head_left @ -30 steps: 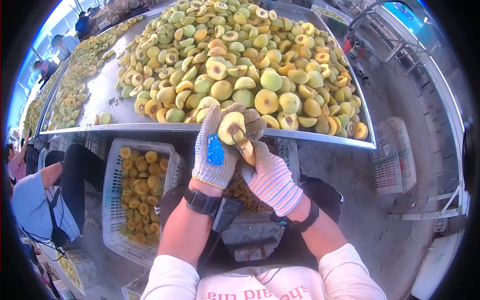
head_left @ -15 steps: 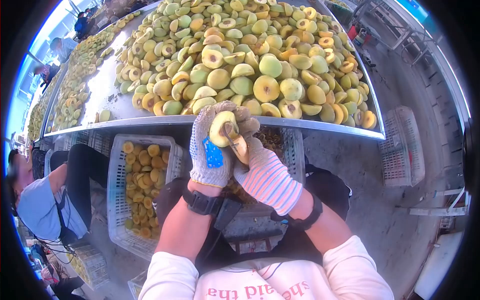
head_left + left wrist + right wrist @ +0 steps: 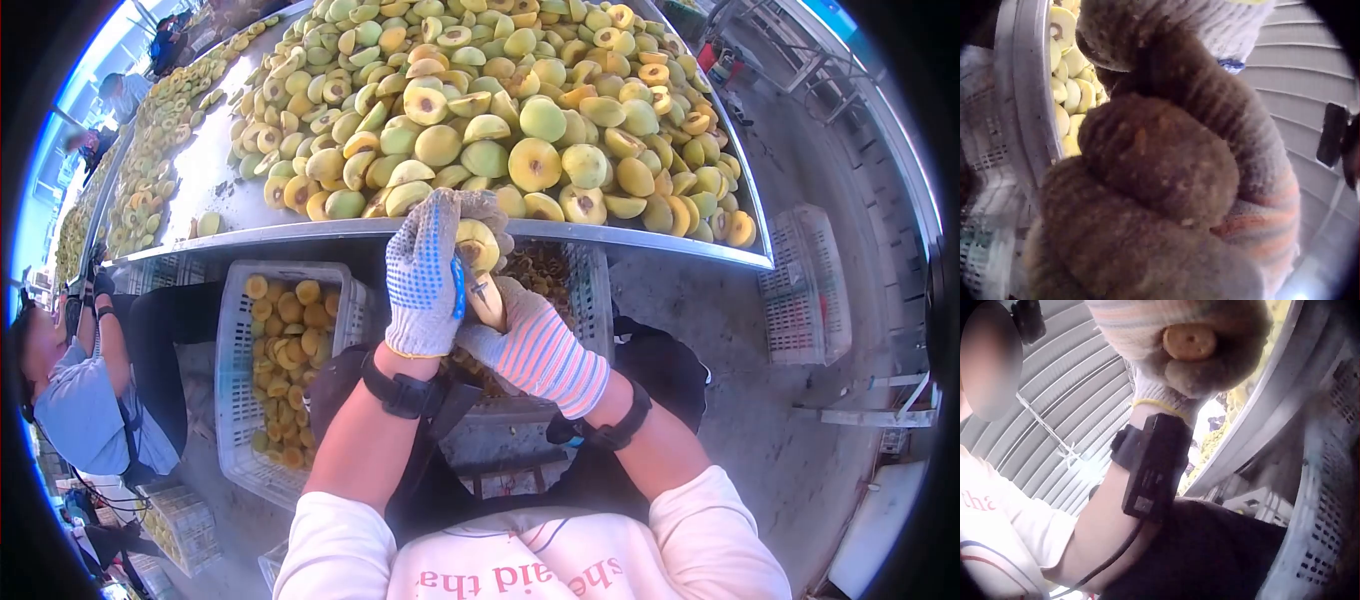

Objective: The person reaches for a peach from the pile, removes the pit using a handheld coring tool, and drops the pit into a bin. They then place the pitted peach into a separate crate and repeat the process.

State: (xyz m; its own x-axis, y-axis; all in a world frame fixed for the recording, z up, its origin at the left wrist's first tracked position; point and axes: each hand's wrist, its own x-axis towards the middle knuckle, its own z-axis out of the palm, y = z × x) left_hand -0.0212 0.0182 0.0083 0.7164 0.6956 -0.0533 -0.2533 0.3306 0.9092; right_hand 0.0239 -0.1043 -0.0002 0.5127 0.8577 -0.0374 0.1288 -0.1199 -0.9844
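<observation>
My gloved left hand (image 3: 425,280) holds a pale yellow stone-fruit half (image 3: 477,245), its fingers curled round the far side and the thumb on the near side. My right hand (image 3: 545,350), in a striped glove, grips the wooden handle (image 3: 488,305) of a small pitting tool. The tool's thin metal end lies against the cut face, partly hidden by the left thumb. In the right wrist view the round butt of the handle (image 3: 1190,341) pokes out of the curled right glove. Soiled glove fingers (image 3: 1160,156) fill the left wrist view and hide the fruit.
Beyond my hands a metal table (image 3: 215,205) bears a heap of halved fruit (image 3: 435,145). Below left stands a white crate (image 3: 232,400) of pitted halves; another crate (image 3: 597,310) with brown pits sits under my hands. A person (image 3: 85,400) sits at the left.
My left hand has rolled over, so its blue-dotted side faces up and less of the fruit half shows. Both hands stay together. The person at the left has raised their arms.
</observation>
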